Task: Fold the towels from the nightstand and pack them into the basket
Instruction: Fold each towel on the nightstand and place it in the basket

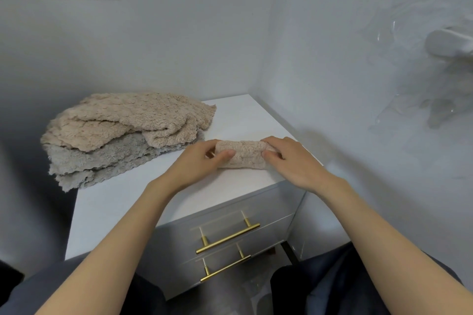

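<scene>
Both drawers under the hands, the upper (271, 203) and the lower (258, 245), are closed, so their contents cannot be seen. Each has a slim brass bar handle (227, 238).

Between the hands a beige towel (243, 155) is rolled into a short, nubbly cylinder. It lies on the smooth white nightstand top (122, 202), its long axis running from hand to hand. The left hand (202, 161) grips one end and the right hand (289, 161) the other, fingers curled over the roll and thumbs pressed on its near side.

Beyond the left hand sits a loose heap: a crumpled fluffy beige towel (133, 117) on grey towels (102, 158) with ragged edges.
</scene>
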### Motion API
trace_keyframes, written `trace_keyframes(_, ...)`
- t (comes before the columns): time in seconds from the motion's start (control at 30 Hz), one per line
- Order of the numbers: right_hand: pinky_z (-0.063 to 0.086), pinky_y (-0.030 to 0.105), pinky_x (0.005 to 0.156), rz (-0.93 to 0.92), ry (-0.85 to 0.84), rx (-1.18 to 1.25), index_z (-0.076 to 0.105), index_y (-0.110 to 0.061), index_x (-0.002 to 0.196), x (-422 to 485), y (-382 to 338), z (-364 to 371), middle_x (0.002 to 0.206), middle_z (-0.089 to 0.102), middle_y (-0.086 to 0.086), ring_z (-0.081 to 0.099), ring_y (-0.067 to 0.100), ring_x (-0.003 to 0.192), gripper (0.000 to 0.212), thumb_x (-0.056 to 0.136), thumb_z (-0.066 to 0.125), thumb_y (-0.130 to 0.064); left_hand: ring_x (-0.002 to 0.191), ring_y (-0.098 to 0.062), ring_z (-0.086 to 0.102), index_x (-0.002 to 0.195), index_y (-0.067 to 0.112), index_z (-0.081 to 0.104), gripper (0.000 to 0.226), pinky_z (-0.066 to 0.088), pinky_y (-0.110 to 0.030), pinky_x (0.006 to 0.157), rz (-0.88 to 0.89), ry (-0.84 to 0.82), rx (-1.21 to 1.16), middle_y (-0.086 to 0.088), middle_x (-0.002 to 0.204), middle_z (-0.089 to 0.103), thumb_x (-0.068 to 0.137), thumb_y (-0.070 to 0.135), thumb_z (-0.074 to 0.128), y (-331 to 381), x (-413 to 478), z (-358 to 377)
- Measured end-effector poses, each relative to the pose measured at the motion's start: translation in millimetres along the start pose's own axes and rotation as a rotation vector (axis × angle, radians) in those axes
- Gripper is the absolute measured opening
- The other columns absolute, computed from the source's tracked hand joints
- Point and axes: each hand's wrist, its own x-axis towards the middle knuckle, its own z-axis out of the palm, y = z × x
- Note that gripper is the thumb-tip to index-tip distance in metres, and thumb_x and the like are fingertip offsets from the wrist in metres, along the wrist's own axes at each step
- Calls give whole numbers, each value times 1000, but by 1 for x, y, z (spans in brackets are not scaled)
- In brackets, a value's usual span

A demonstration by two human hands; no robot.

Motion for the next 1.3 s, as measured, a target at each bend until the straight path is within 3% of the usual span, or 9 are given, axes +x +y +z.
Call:
trace_keyframes(0.13, 31, 31, 64, 86, -94, 137, 55, -11, 84, 1, 0, -8, 72, 53, 7, 46, 16, 68, 28, 97, 46, -35, 56, -14, 27, 67, 13, 35, 50, 19, -31, 58, -113, -29, -40, -1, 62, 29, 89, 55, 51, 7, 2, 1)
trace_keyframes(0.23, 30, 29, 61, 124, -148, 128, 50, -14, 72, 4, -2, -10, 65, 45, -5, 43, 12, 63, 32, 97, 48, -34, 56, -15, 32, 67, 13, 40, 48, 23, -31, 60, -185, -12, -12, -1, 62, 35, 90, 53, 54, 7, 5, 3)
trace_keyframes(0.43, 26, 28, 57, 158, -269, 57, 37, -16, 67, 10, -3, -14, 65, 40, -4, 39, 12, 60, 40, 94, 52, -41, 57, -18, 38, 66, 5, 50, 49, 28, -29, 60, -184, -35, 95, -9, 65, 42, 87, 49, 60, 7, 7, 1)
trace_keyframes(0.57, 35, 26, 61, 170, -365, 63, 56, -9, 77, 13, -4, -19, 72, 53, 0, 49, 13, 66, 38, 89, 61, -45, 50, -14, 37, 61, 7, 49, 45, 27, -27, 53, -159, -79, 117, 1, 53, 40, 85, 41, 66, 6, 6, -1)
trace_keyframes(0.73, 33, 22, 53, 149, -444, 7, 52, -12, 74, 16, -12, -15, 69, 52, -2, 47, 11, 61, 32, 88, 64, -37, 62, -17, 50, 86, -4, 63, 40, 37, -30, 62, -103, -161, 192, -8, 71, 59, 88, 37, 64, 7, 5, -4)
trace_keyframes(0.83, 37, 28, 62, 153, -421, -3, 55, -8, 82, 15, -14, -11, 78, 56, 3, 51, 16, 70, 29, 91, 61, -35, 70, -24, 52, 93, -2, 62, 37, 41, -35, 67, -78, -177, 180, -10, 81, 61, 90, 35, 62, 9, 1, -3)
trace_keyframes(0.97, 34, 30, 62, 185, -331, 45, 48, -12, 79, 6, -19, -16, 78, 51, 2, 48, 18, 71, 28, 92, 58, -34, 87, -17, 59, 104, 8, 63, 22, 44, -21, 70, -44, 26, -38, 0, 98, 64, 91, 25, 62, 24, -9, 3)
trace_keyframes(1.13, 48, 37, 75, 203, -141, 225, 60, -6, 99, -18, -29, -39, 95, 64, 10, 61, 25, 89, 28, 92, 57, -33, 93, -9, 59, 134, 22, 43, 57, 55, -26, 75, -277, 237, -473, 3, 110, 53, 86, 42, 66, 57, -20, 12)
trace_keyframes(1.3, 39, 25, 60, 166, 56, 203, 60, -3, 99, -55, -38, -63, 94, 67, 12, 60, 22, 81, 30, 92, 56, -31, 79, -19, 68, 121, -2, 53, 52, 59, -30, 77, -459, 91, -936, -11, 101, 64, 85, 32, 70, 94, -23, 19)
